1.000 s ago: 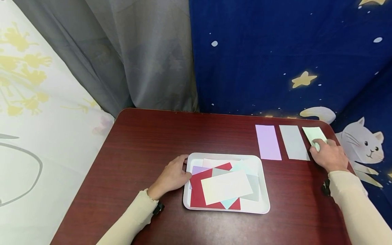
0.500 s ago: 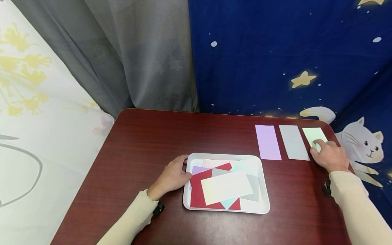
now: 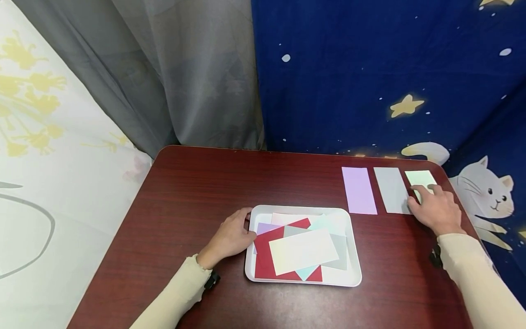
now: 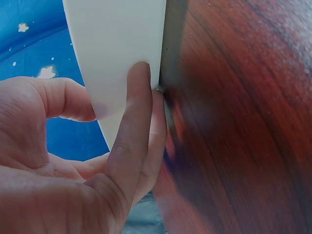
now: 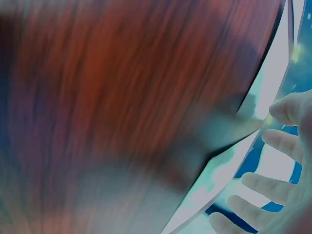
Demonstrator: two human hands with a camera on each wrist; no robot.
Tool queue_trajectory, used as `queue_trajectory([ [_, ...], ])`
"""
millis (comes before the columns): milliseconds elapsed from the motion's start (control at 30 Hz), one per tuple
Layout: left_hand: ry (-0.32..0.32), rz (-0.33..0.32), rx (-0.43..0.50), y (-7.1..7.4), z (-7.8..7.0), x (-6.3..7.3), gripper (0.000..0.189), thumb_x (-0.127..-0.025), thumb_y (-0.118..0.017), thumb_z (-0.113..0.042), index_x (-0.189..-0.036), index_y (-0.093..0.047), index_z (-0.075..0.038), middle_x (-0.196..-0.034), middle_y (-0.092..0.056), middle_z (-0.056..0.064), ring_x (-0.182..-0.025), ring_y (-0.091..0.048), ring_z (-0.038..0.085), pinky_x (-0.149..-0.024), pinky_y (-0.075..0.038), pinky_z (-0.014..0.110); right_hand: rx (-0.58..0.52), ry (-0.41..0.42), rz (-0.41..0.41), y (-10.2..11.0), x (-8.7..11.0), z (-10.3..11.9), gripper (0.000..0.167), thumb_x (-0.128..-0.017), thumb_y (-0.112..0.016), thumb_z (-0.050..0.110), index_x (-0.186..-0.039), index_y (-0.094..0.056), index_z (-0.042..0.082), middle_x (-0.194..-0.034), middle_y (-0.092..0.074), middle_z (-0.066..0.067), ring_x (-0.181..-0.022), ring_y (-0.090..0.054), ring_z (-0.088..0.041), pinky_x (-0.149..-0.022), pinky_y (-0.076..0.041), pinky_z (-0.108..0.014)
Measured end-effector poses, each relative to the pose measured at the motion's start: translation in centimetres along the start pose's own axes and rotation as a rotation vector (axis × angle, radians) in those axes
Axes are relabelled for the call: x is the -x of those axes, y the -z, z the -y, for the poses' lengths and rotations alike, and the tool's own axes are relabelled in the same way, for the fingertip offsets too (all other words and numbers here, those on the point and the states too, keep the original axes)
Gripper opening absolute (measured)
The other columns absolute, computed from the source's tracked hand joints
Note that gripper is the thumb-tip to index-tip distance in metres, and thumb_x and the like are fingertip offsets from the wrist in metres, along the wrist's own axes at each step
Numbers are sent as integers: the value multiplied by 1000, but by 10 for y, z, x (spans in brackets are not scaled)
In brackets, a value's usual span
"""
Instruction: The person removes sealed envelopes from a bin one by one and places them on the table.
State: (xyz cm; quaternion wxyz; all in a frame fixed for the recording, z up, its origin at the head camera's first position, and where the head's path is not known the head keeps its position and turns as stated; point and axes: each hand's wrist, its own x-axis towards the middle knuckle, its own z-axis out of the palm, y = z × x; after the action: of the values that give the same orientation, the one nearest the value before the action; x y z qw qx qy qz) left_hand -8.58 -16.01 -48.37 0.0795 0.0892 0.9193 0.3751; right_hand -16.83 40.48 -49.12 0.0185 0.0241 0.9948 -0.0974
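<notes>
My left hand [image 3: 230, 235] holds the left side of a white rectangular tray [image 3: 355, 269]. In the left wrist view its thumb is at the rim and its fingers lie along the tray's outer wall [image 4: 114, 39]. Inside, a cream card [image 3: 304, 252] lies on top of red paper [image 3: 267, 262] and grey, light blue, lilac and pale pink pieces. My right hand [image 3: 437, 210] hovers over the near part of a pale green card [image 3: 419, 177], partly covering it. The right wrist view shows its fingers [image 5: 268, 185] spread and holding nothing.
To the left of the green card lie a grey card [image 3: 390, 187] and a lilac card [image 3: 359, 189], in a row near the far right corner of the dark red wooden table [image 3: 213, 178]. Curtains [image 3: 361, 77] hang behind the table's far edge.
The right hand has let go of the pale green card and shifted slightly left, its fingers opening. The card stays in line with the others. The left hand and tray have not moved.
</notes>
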Motion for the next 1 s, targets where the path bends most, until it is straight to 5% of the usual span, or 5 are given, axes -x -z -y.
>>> queue_trajectory([
  [267,70,22,-3,1,-6,1,62,-91,-71,-8,-150,-57,1,-126,-67,11,-81,-65,10,-83,-57,41,-24,159,-93,-7,12,43,44,-107,-59,29,-142,-61,2,-148,-42,-40,-130,-38,-69,-91,-41,-85],
  [633,63,17,-5,0,-6,0,61,-90,-71,-8,-149,-57,2,-127,-67,11,-81,-66,8,-85,-58,41,5,439,-283,-11,36,108,36,-98,-72,24,-130,-75,6,-138,-61,-32,-124,-55,-58,-91,-50,-75],
  [1000,71,24,6,0,-5,0,61,-91,-71,-8,-150,-57,2,-128,-66,11,-82,-67,9,-84,-58,41,-4,605,-287,-7,58,161,39,-98,-74,26,-134,-76,10,-143,-63,-27,-126,-59,-51,-84,-56,-69],
])
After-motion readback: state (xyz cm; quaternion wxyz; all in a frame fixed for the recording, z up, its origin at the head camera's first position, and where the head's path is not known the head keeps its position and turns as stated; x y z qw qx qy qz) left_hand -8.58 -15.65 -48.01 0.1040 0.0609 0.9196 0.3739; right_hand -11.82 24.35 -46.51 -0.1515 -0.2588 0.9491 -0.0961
